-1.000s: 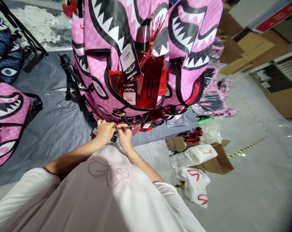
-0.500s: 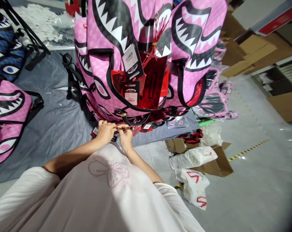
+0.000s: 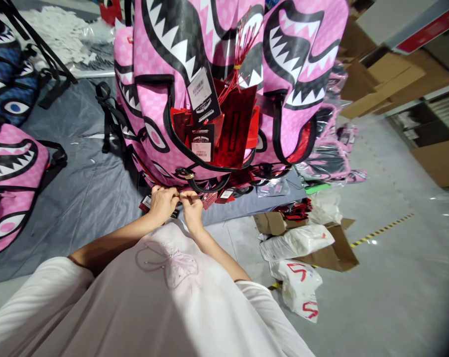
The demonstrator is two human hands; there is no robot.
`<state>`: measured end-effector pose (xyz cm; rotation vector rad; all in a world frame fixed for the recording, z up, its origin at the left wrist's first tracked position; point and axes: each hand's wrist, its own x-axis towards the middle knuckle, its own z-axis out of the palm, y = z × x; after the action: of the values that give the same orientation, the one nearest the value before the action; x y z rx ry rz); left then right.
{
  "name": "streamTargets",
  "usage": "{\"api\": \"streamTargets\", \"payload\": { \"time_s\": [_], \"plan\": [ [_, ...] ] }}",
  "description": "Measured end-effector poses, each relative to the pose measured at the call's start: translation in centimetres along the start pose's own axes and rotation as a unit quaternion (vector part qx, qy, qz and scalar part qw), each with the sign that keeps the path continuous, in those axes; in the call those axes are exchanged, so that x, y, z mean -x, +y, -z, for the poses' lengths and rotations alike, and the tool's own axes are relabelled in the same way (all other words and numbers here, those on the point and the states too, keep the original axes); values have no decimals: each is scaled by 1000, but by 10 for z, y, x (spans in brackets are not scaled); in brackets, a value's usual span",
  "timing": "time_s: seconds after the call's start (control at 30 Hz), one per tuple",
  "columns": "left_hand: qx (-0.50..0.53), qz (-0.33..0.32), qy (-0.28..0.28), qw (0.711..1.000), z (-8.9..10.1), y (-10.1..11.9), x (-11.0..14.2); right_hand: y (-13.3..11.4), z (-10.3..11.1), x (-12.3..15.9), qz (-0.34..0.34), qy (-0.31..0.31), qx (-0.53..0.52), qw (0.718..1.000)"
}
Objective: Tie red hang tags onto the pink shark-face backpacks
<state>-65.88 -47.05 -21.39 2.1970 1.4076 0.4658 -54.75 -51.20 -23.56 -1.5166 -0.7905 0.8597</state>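
Note:
My left hand (image 3: 163, 204) and my right hand (image 3: 191, 207) meet fingertip to fingertip at the near edge of the table, just below a pink bag. Both are pinched closed; what lies between the fingers is too small to make out. Above them stands the pink checkered bag (image 3: 155, 106) with a shark-mouth print and a black handle (image 3: 209, 189). Red and black hang tags (image 3: 203, 144) and a bundle of red strings (image 3: 243, 49) rest in its open front. More tags (image 3: 226, 195) lie beside my right hand, and another tag (image 3: 145, 202) sits left of my left hand.
A grey cloth (image 3: 86, 198) covers the table. Another pink bag (image 3: 14, 183) and blue bags (image 3: 14, 91) lie at the left, a white pile (image 3: 53, 34) behind. At the right, on the floor, are white plastic sacks (image 3: 297, 243) and an open carton (image 3: 339, 248).
Almost nothing differs. My hands stay pinched together in the same place, with only a very slight shift of the fingers.

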Motion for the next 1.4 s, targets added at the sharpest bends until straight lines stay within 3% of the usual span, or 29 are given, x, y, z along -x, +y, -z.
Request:
{"api": "streamTargets", "payload": {
  "time_s": [0.13,0.33,0.5,0.67,0.8,1.4],
  "plan": [
    [3,-2,7,1000,2,-1,0,-1,-1,1,5,0,5,1000],
    [10,-48,-36,998,5,-5,2,3,-1,3,16,9,12,1000],
    [14,-5,-8,1000,2,-4,2,1,-1,4,22,8,16,1000],
    [19,-50,-26,998,3,-4,2,1,2,3,31,9,10,999],
    [8,-27,-16,999,3,-4,1,3,1,3,30,10,4,999],
    [20,-59,-14,998,9,0,-2,5,2,0,4,17,-28,999]
  ]
}}
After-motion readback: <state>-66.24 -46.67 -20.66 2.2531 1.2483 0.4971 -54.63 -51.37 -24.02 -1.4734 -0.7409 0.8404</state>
